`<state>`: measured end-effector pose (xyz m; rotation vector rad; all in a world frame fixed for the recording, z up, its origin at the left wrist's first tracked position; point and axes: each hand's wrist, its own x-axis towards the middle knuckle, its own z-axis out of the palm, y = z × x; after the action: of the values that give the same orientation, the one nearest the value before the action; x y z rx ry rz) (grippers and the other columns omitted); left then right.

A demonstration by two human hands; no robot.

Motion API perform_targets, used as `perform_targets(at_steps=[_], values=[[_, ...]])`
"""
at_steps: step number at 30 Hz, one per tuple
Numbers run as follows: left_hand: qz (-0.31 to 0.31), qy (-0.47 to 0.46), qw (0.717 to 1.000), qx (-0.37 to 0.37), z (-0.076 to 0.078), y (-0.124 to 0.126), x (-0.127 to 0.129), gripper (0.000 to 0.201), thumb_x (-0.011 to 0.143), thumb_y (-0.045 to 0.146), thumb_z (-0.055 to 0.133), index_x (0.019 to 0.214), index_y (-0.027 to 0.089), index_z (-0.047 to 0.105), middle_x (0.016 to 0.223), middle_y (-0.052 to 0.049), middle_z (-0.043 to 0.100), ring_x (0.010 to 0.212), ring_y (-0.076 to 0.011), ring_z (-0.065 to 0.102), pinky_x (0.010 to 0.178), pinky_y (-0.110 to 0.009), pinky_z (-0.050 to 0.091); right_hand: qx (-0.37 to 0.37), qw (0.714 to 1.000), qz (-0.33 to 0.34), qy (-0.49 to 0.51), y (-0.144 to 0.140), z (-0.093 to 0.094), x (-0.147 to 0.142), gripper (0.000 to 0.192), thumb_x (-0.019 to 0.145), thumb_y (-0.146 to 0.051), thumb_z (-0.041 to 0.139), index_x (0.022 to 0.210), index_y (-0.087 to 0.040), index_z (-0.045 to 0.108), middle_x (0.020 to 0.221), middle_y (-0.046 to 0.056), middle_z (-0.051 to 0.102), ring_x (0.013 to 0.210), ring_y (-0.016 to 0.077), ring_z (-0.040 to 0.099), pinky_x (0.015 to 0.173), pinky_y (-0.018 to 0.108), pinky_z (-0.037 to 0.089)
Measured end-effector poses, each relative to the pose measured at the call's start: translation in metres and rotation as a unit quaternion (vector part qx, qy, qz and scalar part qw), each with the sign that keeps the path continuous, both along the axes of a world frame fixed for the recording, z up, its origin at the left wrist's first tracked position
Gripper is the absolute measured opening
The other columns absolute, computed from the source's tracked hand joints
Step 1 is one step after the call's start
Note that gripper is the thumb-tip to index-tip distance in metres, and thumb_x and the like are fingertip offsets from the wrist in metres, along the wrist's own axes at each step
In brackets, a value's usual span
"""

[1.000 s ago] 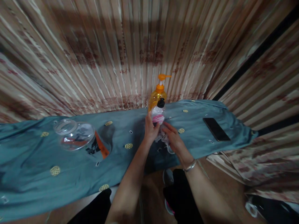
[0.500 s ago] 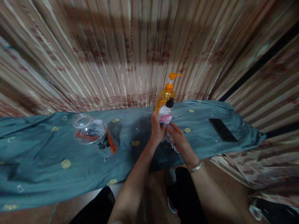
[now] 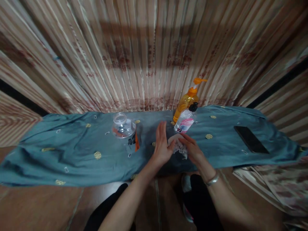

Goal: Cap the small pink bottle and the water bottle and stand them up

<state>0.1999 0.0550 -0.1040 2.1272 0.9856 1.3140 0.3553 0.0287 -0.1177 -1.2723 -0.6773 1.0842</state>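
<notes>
My right hand (image 3: 192,149) is closed on a crumpled whitish cloth or tissue (image 3: 179,146); which of the two I cannot tell. Fingers stretched, my left hand (image 3: 162,144) is beside it, its thumb close to or touching the cloth's edge. Just beyond the hands stands a small clear bottle (image 3: 184,122) with a black cap and a pink-and-white label. Behind that bottle is a taller pump bottle (image 3: 184,104) of amber liquid with an orange pump head. To the left, a clear wide-mouthed plastic jar (image 3: 125,131) with an orange and black label rests on the cloth-covered surface.
A teal patterned cloth (image 3: 79,160) covers the long narrow surface. A black phone (image 3: 251,139) lies on it at the right. Pleated curtains (image 3: 144,57) hang behind, and dark poles slant at both sides. Tiled floor (image 3: 60,205) shows in front.
My left hand has come off the small clear bottle, which now stands by itself near the pump bottle. The hands are nearer the front edge. The view has shifted left.
</notes>
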Motion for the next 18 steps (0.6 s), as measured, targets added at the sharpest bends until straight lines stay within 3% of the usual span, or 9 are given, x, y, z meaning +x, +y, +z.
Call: perform_targets(at_steps=[4, 7, 9, 12, 16, 18], values=[[0.011, 0.035, 0.998, 0.050, 0.044, -0.017, -0.039, 0.069, 0.094, 0.028, 0.059, 0.157, 0.030, 0.030, 0.166, -0.014, 0.035, 0.155, -0.0293, 0.032, 0.124, -0.053, 0.031, -0.006, 0.999, 0.008, 0.050, 0.002, 0.009, -0.031, 0.041, 0.058, -0.035, 0.082, 0.096, -0.023, 0.074, 0.086, 0.001, 0.079, 0.075, 0.0200, 0.072, 0.067, 0.030, 0.057], [0.081, 0.023, 0.994, 0.071, 0.061, -0.030, -0.074, 0.077, 0.092, 0.032, 0.065, 0.158, 0.030, 0.026, 0.168, -0.016, 0.029, 0.157, -0.0327, 0.026, 0.126, -0.058, 0.020, -0.004, 0.997, 0.036, 0.073, 0.004, 0.018, -0.050, 0.041, 0.056, -0.033, 0.081, 0.095, -0.022, 0.075, 0.082, 0.001, 0.079, 0.074, 0.0202, 0.071, 0.065, 0.029, 0.055], [0.159, -0.008, 0.985, 0.066, 0.060, -0.034, -0.097, 0.093, 0.086, 0.035, 0.073, 0.160, 0.026, 0.017, 0.168, -0.019, 0.025, 0.158, -0.0363, 0.021, 0.126, -0.062, 0.012, -0.008, 0.995, 0.056, 0.087, 0.004, 0.023, -0.060, 0.042, 0.056, -0.034, 0.081, 0.095, -0.021, 0.075, 0.078, 0.001, 0.078, 0.070, 0.0202, 0.070, 0.062, 0.029, 0.054], [0.250, -0.053, 0.967, 0.019, 0.050, -0.030, -0.125, 0.120, 0.071, 0.037, 0.086, 0.161, 0.022, 0.009, 0.169, -0.023, 0.016, 0.159, -0.0399, 0.012, 0.127, -0.061, 0.011, -0.008, 0.992, 0.050, 0.118, 0.002, 0.029, -0.073, 0.042, 0.055, -0.035, 0.081, 0.095, -0.021, 0.075, 0.074, 0.000, 0.078, 0.065, 0.0202, 0.069, 0.059, 0.029, 0.053], [0.282, -0.099, 0.953, -0.054, 0.033, -0.016, -0.142, 0.126, 0.066, 0.036, 0.089, 0.161, 0.024, 0.007, 0.171, -0.022, 0.014, 0.159, -0.0376, 0.016, 0.126, -0.057, 0.018, 0.007, 0.988, 0.035, 0.153, 0.001, 0.041, -0.090, 0.043, 0.053, -0.034, 0.082, 0.094, -0.022, 0.076, 0.081, 0.000, 0.080, 0.071, 0.0218, 0.073, 0.064, 0.031, 0.056], [0.281, -0.118, 0.948, -0.088, 0.025, -0.008, -0.143, 0.134, 0.058, 0.035, 0.094, 0.160, 0.022, 0.008, 0.168, -0.025, 0.022, 0.157, -0.0401, 0.022, 0.124, -0.059, 0.023, 0.027, 0.988, 0.032, 0.152, 0.001, 0.050, -0.099, 0.042, 0.055, -0.033, 0.082, 0.096, -0.024, 0.077, 0.091, 0.000, 0.082, 0.081, 0.0230, 0.075, 0.073, 0.032, 0.059]])
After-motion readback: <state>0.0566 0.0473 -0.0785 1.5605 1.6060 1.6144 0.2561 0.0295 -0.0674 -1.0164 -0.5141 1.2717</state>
